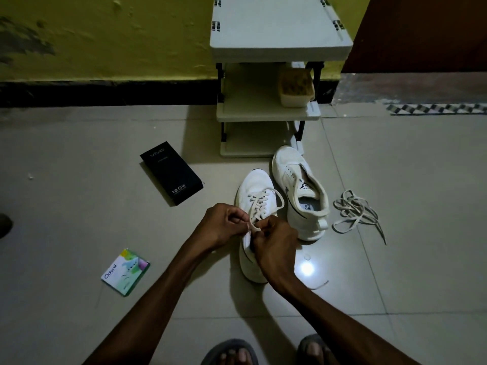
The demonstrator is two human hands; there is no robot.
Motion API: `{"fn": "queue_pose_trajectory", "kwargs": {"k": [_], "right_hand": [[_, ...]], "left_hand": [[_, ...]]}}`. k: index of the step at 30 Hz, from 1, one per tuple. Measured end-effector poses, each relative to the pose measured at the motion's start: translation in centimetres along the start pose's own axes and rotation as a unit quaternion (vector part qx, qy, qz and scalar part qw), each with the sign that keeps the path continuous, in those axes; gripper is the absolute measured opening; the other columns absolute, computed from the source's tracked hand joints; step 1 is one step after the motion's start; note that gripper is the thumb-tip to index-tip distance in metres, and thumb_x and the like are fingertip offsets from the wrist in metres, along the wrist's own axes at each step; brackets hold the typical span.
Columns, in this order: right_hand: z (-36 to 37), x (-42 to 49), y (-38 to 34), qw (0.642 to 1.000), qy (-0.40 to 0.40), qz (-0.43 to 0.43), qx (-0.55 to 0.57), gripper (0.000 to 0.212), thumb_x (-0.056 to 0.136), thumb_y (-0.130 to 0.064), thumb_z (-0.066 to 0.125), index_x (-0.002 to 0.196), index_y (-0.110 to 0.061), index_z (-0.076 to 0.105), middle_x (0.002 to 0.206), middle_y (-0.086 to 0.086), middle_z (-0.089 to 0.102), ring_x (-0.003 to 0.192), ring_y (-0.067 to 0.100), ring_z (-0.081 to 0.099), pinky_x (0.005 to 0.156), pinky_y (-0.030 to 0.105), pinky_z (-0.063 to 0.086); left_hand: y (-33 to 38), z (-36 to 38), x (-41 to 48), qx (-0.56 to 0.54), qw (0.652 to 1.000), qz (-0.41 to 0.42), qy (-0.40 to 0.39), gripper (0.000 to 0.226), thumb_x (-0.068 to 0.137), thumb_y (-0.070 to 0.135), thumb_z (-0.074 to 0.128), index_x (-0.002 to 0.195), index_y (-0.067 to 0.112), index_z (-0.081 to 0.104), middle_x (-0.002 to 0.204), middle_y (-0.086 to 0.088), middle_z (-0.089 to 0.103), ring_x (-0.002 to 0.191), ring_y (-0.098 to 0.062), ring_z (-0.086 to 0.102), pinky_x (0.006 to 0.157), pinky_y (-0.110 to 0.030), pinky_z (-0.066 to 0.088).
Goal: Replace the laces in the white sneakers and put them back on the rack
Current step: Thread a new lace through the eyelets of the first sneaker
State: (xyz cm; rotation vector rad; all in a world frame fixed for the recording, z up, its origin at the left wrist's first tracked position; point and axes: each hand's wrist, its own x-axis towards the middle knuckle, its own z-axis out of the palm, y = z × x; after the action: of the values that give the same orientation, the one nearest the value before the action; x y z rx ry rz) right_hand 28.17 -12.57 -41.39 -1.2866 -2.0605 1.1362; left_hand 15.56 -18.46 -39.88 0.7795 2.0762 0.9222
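Two white sneakers stand on the floor tiles in front of the rack (pixel 266 113). The near sneaker (pixel 255 185) carries a cream lace (pixel 259 202) threaded through its eyelets. My left hand (pixel 222 223) pinches one end of that lace at the shoe's tongue. My right hand (pixel 275 246) pinches the other end close beside it and hides the shoe's heel part. The second sneaker (pixel 299 191) lies to the right with no lace in it. A loose lace (pixel 354 213) lies in a tangle on the floor further right.
A black phone box (pixel 171 173) lies on the floor to the left, and a small green and white packet (pixel 126 272) nearer me. A container (pixel 296 88) sits on the rack's middle shelf. My sandalled feet (pixel 232 351) show at the bottom edge. A yellow wall stands behind.
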Motion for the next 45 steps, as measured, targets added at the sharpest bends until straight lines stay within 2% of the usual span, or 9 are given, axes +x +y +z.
{"fn": "queue_pose_trajectory", "kwargs": {"k": [6, 13, 16, 21, 31, 34, 37, 41, 45], "right_hand": [[-0.3, -0.2, -0.8, 1.0, 0.002, 0.018, -0.002, 0.007, 0.078, -0.003, 0.067, 0.084, -0.006, 0.069, 0.082, 0.007, 0.069, 0.075, 0.019, 0.066, 0.056, 0.005, 0.034], [-0.1, -0.3, -1.8, 0.997, -0.039, -0.016, -0.072, 0.028, 0.085, -0.004, 0.06, 0.111, 0.004, 0.059, 0.111, 0.021, 0.066, 0.102, 0.034, 0.063, 0.083, 0.037, 0.049], [0.0, -0.1, -1.9, 0.997, -0.045, -0.011, -0.06, 0.035, 0.088, -0.001, 0.054, 0.122, 0.009, 0.051, 0.121, 0.026, 0.061, 0.111, 0.038, 0.058, 0.09, 0.04, 0.045], [0.1, -0.4, -1.6, 0.998, -0.05, -0.02, -0.044, 0.028, 0.088, -0.007, 0.054, 0.114, -0.004, 0.044, 0.1, 0.013, 0.063, 0.091, 0.029, 0.063, 0.069, 0.031, 0.042], [0.4, -0.9, -1.2, 0.994, -0.073, -0.059, -0.062, 0.039, 0.084, -0.005, 0.058, 0.115, -0.013, 0.038, 0.087, -0.001, 0.056, 0.079, 0.022, 0.061, 0.066, 0.03, 0.042], [0.3, -0.7, -1.3, 0.988, -0.095, -0.083, -0.089, 0.04, 0.084, -0.005, 0.057, 0.119, -0.012, 0.037, 0.079, -0.009, 0.05, 0.071, 0.016, 0.056, 0.056, 0.02, 0.033], [0.0, -0.3, -1.5, 0.987, -0.103, -0.088, -0.088, 0.032, 0.09, -0.01, 0.058, 0.113, -0.014, 0.036, 0.072, -0.019, 0.041, 0.062, 0.001, 0.043, 0.05, 0.012, 0.029], [-0.4, -0.3, -1.4, 0.986, -0.111, -0.093, -0.077, 0.035, 0.092, -0.016, 0.058, 0.119, -0.013, 0.037, 0.073, -0.016, 0.048, 0.076, 0.017, 0.062, 0.055, 0.022, 0.029], [-0.9, -1.0, -0.7, 0.986, -0.108, -0.107, -0.074, 0.045, 0.092, -0.023, 0.063, 0.125, -0.015, 0.033, 0.081, -0.013, 0.05, 0.069, 0.008, 0.057, 0.055, 0.01, 0.038]], "left_hand": [[0.9, 0.0, 0.1, 0.081, 0.996, 0.032, -0.011, 0.01, 0.08, 0.013, 0.073, 0.089, 0.013, 0.075, 0.08, 0.002, 0.072, 0.064, 0.002, 0.059, 0.064, -0.015, 0.047], [1.4, -0.5, 0.2, 0.092, 0.995, 0.029, -0.036, 0.014, 0.089, 0.009, 0.059, 0.084, 0.011, 0.072, 0.073, -0.003, 0.074, 0.07, -0.007, 0.068, 0.08, -0.024, 0.051], [1.4, -0.5, 0.3, 0.099, 0.994, 0.027, -0.043, 0.011, 0.086, 0.008, 0.06, 0.086, 0.01, 0.072, 0.076, -0.004, 0.074, 0.077, -0.013, 0.07, 0.087, -0.033, 0.054], [1.6, -0.5, 0.5, 0.128, 0.991, 0.036, -0.032, 0.006, 0.082, 0.014, 0.067, 0.084, 0.016, 0.073, 0.082, 0.0, 0.073, 0.079, -0.016, 0.068, 0.083, -0.035, 0.055], [2.0, -0.7, 0.2, 0.192, 0.979, 0.062, -0.025, 0.012, 0.078, 0.029, 0.075, 0.088, 0.022, 0.072, 0.089, 0.002, 0.072, 0.083, -0.017, 0.067, 0.081, -0.032, 0.054], [2.1, -0.5, 0.0, 0.225, 0.972, 0.072, -0.004, 0.012, 0.081, 0.03, 0.075, 0.089, 0.022, 0.07, 0.088, 0.002, 0.072, 0.079, -0.015, 0.066, 0.072, -0.024, 0.049], [1.8, -0.7, 0.2, 0.169, 0.983, 0.071, -0.006, 0.004, 0.087, 0.023, 0.071, 0.084, 0.022, 0.069, 0.078, 0.004, 0.073, 0.069, -0.007, 0.069, 0.072, -0.023, 0.052], [1.1, -0.6, 0.3, 0.159, 0.983, 0.096, -0.003, 0.005, 0.087, 0.022, 0.066, 0.084, 0.02, 0.068, 0.074, 0.005, 0.071, 0.066, -0.006, 0.064, 0.07, -0.024, 0.048], [-0.5, 0.2, -0.2, -0.006, 0.997, 0.076, 0.006, 0.008, 0.088, 0.009, 0.062, 0.084, 0.011, 0.069, 0.075, -0.004, 0.07, 0.062, -0.011, 0.063, 0.066, -0.022, 0.049]]}}
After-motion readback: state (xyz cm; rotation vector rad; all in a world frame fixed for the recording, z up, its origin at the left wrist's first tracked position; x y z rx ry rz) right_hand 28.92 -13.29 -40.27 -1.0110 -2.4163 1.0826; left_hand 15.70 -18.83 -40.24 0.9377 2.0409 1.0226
